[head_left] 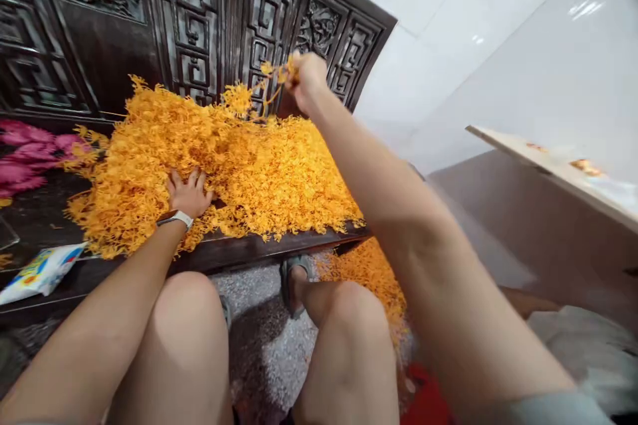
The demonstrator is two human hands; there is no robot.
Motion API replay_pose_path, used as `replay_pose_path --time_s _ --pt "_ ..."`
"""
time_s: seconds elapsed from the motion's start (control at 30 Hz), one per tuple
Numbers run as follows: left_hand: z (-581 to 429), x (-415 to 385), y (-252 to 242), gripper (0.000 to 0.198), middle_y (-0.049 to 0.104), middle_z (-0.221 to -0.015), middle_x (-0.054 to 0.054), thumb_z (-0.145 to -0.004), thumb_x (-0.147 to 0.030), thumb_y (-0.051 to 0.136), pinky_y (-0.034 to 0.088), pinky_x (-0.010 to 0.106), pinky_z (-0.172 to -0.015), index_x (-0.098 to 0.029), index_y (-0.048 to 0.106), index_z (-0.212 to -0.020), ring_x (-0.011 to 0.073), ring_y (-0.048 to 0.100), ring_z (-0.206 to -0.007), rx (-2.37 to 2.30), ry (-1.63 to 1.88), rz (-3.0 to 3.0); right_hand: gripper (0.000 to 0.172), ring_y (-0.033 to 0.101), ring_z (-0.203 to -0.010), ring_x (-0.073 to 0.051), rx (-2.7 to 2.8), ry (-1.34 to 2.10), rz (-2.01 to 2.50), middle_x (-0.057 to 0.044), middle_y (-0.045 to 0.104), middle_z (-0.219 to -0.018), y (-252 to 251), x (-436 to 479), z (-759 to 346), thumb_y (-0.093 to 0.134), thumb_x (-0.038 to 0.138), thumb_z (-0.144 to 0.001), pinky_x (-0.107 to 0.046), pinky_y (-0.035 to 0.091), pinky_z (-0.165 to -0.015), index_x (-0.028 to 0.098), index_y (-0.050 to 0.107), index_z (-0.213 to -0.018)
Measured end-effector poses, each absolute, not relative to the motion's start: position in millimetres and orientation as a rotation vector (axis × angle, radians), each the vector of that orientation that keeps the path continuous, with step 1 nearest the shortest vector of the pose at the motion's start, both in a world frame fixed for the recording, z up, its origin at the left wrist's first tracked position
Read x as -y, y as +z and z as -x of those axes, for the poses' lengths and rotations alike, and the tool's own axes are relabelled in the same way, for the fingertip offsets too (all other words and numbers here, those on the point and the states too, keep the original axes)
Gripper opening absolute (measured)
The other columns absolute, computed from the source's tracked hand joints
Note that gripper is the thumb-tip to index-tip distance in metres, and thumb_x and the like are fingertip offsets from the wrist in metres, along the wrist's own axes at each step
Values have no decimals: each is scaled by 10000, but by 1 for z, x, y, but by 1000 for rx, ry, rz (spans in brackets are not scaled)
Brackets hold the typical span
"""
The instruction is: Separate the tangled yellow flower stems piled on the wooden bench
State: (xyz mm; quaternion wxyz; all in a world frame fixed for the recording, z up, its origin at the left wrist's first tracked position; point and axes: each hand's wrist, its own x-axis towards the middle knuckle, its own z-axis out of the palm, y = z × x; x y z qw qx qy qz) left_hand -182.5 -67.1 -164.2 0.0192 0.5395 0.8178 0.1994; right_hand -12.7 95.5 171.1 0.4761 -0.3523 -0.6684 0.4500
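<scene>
While the right hand [309,76], fingers curled closed, pinches an orange strand [283,74] above the heap [294,166], tangling is the likeliest trouble: if the strand is hooked among the others, a hard pull could snap it or drag part of the heap over the front edge of the bench [249,250]. The strand hangs to the left of and below the fingertips, before the backrest [230,20]; whether its lower end joins the heap cannot be told. The left hand [190,195], palm down with fingers spread, rests on the heap's near side, apparently gripping nothing.
</scene>
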Motion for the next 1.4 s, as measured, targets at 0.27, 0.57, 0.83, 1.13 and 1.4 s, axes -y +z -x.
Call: replay_pose_path --time_s 0.27,0.57,0.83,1.13,1.4 --pt "170 78 -87 688 627 -1499 273 -928 -552 489 131 792 -1248 -84 725 -1374 623 294 -1544 -2526 453 -1555 283 402 -512 -44 1650 1131 737 74 410 -660 186 -71 27 525 190 -1054 -174 256 -549 220 380 -813" --pt "150 25 23 639 642 -1488 208 -1064 -394 357 368 634 -1172 -175 441 -1657 438 564 -1375 -2569 983 -1697 301 429 -573 -102 1876 1224 731 42 481 -658 76 -12 -28 590 161 -995 -267 352 -589 231 397 -774" --pt "157 -12 -39 644 766 -1295 198 -1045 -545 474 471 518 -1095 -211 566 -1588 403 659 -1293 -2535 567 -1809 312 423 -626 -139 1839 1191 886 39 457 -626 -6 -8 -61 607 164 -918 -295 321 -640 224 404 -690" --pt "160 -51 -46 635 751 -1318 205 -1015 -558 490 499 473 -1064 -193 646 -1509 394 661 -1281 -2627 692 -1647 355 428 -665 -147 1646 1242 979 16 479 -654 -4 -3 -54 597 222 -978 -313 335 -668 223 382 -695" --pt "209 -35 -61 703 742 -1347 214 -1011 -500 559 517 367 -1071 -90 557 -1582 321 691 -1272 -2547 647 -1490 244 464 -690 -116 1638 1281 566 -1 515 -765 77 31 -123 577 260 -1006 -280 402 -653 211 448 -805"
